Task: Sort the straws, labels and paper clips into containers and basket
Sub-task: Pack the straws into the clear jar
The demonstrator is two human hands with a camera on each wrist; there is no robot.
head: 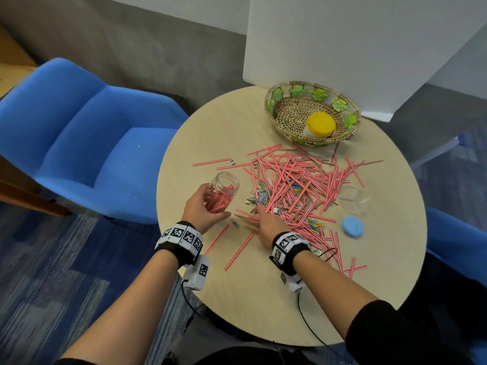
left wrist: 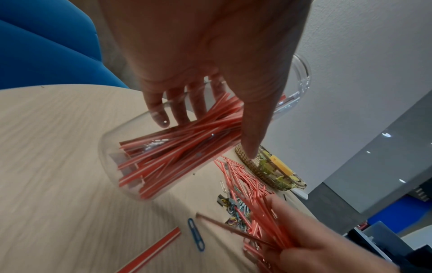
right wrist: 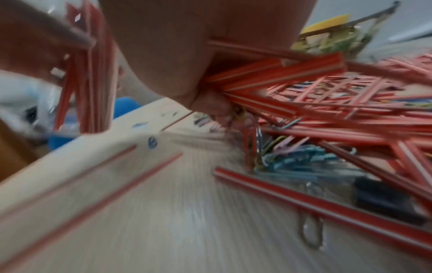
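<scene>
My left hand (head: 204,206) grips a clear plastic jar (head: 224,189), tilted, with red-and-white straws inside (left wrist: 168,147). My right hand (head: 266,221) holds a bundle of straws (head: 243,216) just right of the jar, low over the table; the bundle (left wrist: 264,225) is blurred. A big pile of straws (head: 297,180) covers the table's middle, with coloured paper clips (head: 259,197) mixed in at its near-left edge. One blue paper clip (head: 235,223) lies between my hands. A few loose straws (head: 238,251) lie near my wrists.
A woven basket (head: 287,111) at the table's far side holds a yellow-lidded jar (head: 320,125). An empty clear container (head: 354,197) and a blue lid (head: 352,227) sit at the right. The round table (head: 210,133) has a blue armchair (head: 79,138) to its left.
</scene>
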